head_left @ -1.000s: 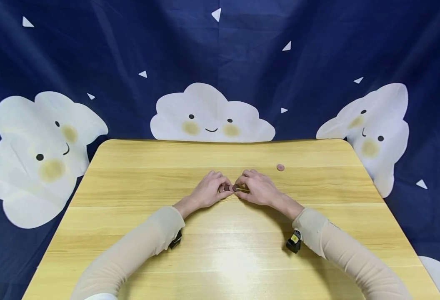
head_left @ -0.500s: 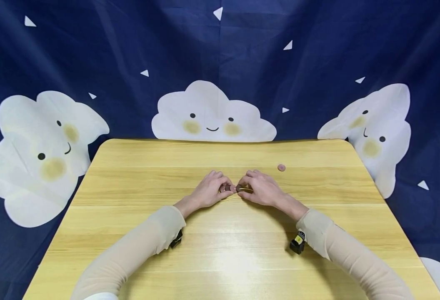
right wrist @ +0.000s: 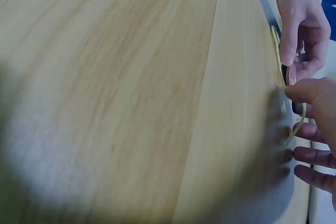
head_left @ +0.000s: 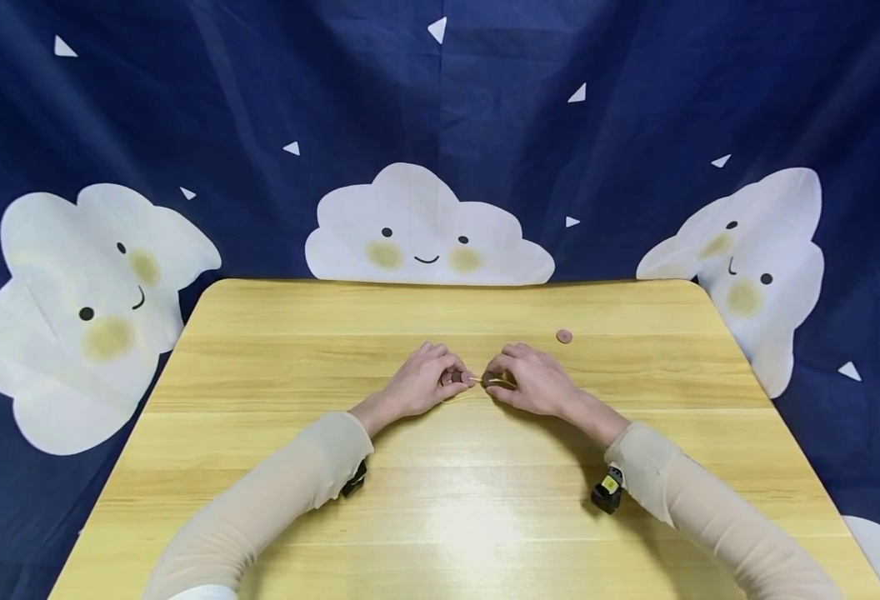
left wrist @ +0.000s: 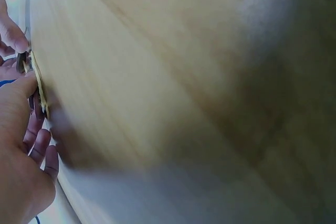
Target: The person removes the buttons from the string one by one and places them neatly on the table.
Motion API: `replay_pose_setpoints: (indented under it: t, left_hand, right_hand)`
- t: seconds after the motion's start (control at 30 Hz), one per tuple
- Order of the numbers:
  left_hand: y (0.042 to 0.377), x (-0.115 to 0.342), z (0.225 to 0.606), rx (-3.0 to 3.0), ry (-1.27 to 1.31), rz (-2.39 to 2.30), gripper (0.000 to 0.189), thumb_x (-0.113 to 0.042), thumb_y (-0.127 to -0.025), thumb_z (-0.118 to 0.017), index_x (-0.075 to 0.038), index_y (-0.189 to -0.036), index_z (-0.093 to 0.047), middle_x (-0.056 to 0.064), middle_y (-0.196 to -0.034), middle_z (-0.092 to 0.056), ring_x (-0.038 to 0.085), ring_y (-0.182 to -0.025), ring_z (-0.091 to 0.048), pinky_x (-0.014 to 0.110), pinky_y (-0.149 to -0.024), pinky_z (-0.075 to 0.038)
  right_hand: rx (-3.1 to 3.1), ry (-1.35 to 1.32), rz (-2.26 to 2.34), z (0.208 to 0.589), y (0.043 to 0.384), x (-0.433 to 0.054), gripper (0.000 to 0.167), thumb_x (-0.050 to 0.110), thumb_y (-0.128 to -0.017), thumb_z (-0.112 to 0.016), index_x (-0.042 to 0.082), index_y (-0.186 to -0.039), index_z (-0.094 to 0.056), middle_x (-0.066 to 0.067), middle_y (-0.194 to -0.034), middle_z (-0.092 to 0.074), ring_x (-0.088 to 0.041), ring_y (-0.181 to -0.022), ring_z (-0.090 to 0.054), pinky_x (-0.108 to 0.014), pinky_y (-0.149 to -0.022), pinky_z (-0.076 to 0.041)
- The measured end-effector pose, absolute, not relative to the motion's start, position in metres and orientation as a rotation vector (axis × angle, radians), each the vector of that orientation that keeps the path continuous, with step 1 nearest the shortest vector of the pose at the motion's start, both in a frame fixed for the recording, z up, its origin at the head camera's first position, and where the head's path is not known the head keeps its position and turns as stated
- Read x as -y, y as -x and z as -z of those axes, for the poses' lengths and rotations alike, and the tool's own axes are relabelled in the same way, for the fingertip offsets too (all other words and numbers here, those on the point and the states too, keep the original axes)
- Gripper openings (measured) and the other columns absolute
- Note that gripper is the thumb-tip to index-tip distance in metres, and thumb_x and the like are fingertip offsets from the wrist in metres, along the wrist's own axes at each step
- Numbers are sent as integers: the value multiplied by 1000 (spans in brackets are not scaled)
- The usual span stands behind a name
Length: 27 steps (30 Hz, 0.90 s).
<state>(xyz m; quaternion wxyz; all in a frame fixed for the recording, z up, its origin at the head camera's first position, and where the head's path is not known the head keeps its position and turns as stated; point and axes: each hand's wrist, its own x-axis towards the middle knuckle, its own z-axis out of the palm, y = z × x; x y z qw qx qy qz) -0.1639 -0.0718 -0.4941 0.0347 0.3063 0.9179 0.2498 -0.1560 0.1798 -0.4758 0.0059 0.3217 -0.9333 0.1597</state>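
In the head view my left hand [head_left: 419, 383] pinches a short row of buttons, with a pinkish-brown button [head_left: 467, 379] at its right end. A thin yellow cord [head_left: 476, 380] runs from that row to a dark brown button [head_left: 487, 380], which my right hand [head_left: 533, 381] pinches between thumb and finger. A small gap separates the two hands. The right wrist view shows the pinkish button [right wrist: 291, 75] in the left fingertips and a loop of cord [right wrist: 276, 45] beside them. More cord [left wrist: 39, 80] passes by the left thumb in the left wrist view.
A loose pinkish-brown button [head_left: 563, 336] lies on the wooden table [head_left: 297, 317], beyond the right hand. A dark blue curtain [head_left: 620, 50] with printed clouds hangs behind the table's far edge. Small black cameras [head_left: 607, 490] sit at both wrists.
My right hand has drawn away to the right with the dark button, opening a gap from the left hand and baring cord between them. The left hand has hardly moved.
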Motion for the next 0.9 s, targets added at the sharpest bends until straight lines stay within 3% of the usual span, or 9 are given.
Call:
replay_pose_setpoints:
  t: [0.2, 0.43, 0.67, 0.9]
  left_hand:
    - [164, 72, 496, -2828, -951, -780, 25, -36, -97, -77, -17, -112, -75, -1, -103, -66, 19, -97, -52, 38, -93, -45]
    - [165, 72, 495, -2824, -956, -789, 25, -36, -96, -77, -17, -112, -75, 0, -104, -67, 20, -98, -52, 38, -93, -45]
    - [165, 72, 496, -2826, -958, -764, 27, -36, -97, -77, -16, -114, -75, 0, -105, -68, 21, -100, -54, 39, -96, -45]
    - [166, 73, 495, -2830, -978, -758, 26, -35, -97, -76, -15, -114, -75, 1, -105, -68, 21, -102, -55, 40, -97, -45]
  right_hand:
    - [2914, -992, -526, 473, 155, -186, 19, 34, -91, -81, 25, -107, -79, 3, -103, -73, -15, -90, -62, -31, -73, -50]
    - [2923, -964, -536, 472, 154, -194, 20, 34, -91, -81, 26, -109, -78, 4, -100, -72, -13, -86, -59, -30, -69, -47]
    - [2905, -950, -514, 472, 153, -198, 23, 34, -89, -82, 24, -110, -78, 3, -105, -75, -19, -98, -69, -38, -79, -56]
    - [2897, -940, -499, 470, 154, -204, 23, 35, -90, -82, 23, -109, -78, 3, -105, -75, -17, -94, -66, -34, -74, -53]
